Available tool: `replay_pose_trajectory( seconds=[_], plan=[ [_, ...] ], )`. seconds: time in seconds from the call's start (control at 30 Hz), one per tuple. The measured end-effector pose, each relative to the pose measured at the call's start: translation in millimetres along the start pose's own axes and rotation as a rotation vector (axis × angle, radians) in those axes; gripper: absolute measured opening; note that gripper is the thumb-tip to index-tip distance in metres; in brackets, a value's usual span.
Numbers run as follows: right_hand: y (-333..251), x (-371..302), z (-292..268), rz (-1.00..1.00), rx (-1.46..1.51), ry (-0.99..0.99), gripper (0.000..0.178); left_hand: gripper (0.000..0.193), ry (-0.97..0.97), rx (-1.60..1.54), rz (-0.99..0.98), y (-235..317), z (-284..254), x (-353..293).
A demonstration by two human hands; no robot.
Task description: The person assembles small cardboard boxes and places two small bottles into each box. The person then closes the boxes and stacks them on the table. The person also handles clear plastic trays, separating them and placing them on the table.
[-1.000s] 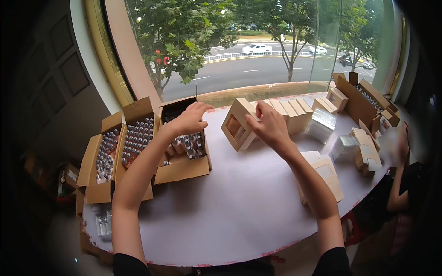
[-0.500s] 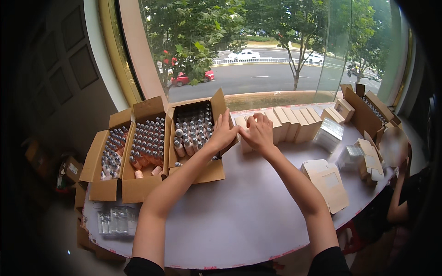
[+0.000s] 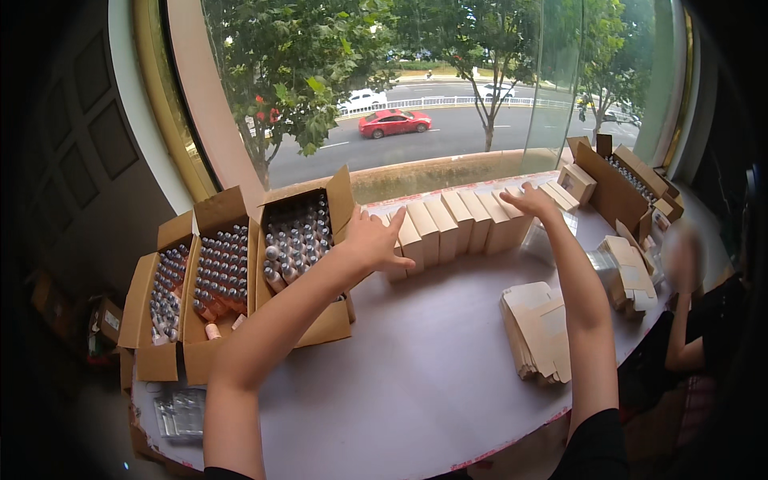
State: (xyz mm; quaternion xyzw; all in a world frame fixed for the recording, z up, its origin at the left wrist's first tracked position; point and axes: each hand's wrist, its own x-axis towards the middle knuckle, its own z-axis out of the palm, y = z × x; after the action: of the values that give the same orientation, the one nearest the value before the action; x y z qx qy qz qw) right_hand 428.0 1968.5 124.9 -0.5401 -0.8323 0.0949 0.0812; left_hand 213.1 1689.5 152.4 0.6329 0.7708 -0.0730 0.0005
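Note:
A row of slim cream boxes (image 3: 442,226) stands upright side by side along the far edge of the table. My left hand (image 3: 373,240) is at the row's left end, its fingers spread and thumb pointing right, with nothing held. Over the right end of the row, my right hand (image 3: 531,202) has its fingers stretched out and apart, touching or just above the box tops. Beside my left hand, an open cardboard carton (image 3: 340,196) holds several small bottles (image 3: 300,232) with silvery caps. Clear plastic trays (image 3: 538,242) sit below my right wrist.
Two more cartons of bottles (image 3: 220,268) stand at the left. Clear trays (image 3: 182,413) lie near the left edge. A stack of flattened cream boxes (image 3: 534,332) lies at the right. Another carton (image 3: 612,182) stands far right, where a person's arm (image 3: 680,332) shows.
My hands, together before at the left part of the row, have moved apart: the right one rightward along the boxes, the left one staying at the left end. The view has shifted rightward.

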Motion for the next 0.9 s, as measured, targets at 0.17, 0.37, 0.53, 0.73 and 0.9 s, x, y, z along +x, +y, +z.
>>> replay_pose_trajectory(
  seconds=[0.17, 0.37, 0.53, 0.73, 0.9],
  plan=[
    [-19.0, -4.3, 16.0, -0.019, -0.065, -0.059, 0.102, 0.105, 0.004, 0.283, -0.101, 7.3, 28.7, 27.6],
    [-14.0, 6.3, 39.2, -0.053, 0.016, 0.015, 0.097, 0.111, -0.044, 0.351, -0.046, -9.0, 44.1, 50.3],
    [-28.6, -3.1, 44.0, -0.049, 0.000, 0.009, 0.096, 0.116, -0.086, 0.060, 0.065, -8.5, 16.4, 67.9],
    [-50.0, -19.6, 43.0, -0.027, 0.056, 0.029, 0.096, 0.110, 0.004, -0.343, 0.021, 8.2, 27.5, 141.5],
    [-52.4, -21.7, 42.8, -0.004, 0.066, 0.039, 0.095, 0.102, -0.007, -0.436, 0.115, 10.5, 37.4, 149.0]
  ],
)
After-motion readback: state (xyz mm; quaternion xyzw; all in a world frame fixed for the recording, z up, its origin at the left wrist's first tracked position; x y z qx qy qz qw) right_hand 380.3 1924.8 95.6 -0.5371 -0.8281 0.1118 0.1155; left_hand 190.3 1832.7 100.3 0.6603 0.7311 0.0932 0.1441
